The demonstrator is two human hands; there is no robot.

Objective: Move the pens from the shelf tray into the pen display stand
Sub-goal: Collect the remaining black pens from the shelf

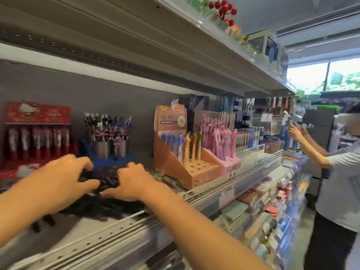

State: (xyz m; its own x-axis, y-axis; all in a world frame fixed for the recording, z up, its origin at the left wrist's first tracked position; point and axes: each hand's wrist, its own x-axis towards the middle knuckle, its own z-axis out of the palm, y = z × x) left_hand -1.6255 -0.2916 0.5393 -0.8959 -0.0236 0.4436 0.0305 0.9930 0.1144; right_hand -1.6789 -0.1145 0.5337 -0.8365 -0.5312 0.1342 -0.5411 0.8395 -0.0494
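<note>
— Head view: what surrounds the work?
— An orange display stand (191, 168) sits right of the hands, a red pen pack (37, 131) far left, metal cups (111, 148) behind.
— And the pens?
— A blurred dark heap of pens (103, 203) lies on the near shelf (109, 236). The left hand (64, 176) and right hand (132, 182) curl into it; whether they grip, I cannot tell.

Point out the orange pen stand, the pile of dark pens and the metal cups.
orange pen stand (202, 167): head view, its holed top face.
pile of dark pens (109, 205): head view, middle of heap.
metal cups (102, 149): head view, left cup's wall.
</note>
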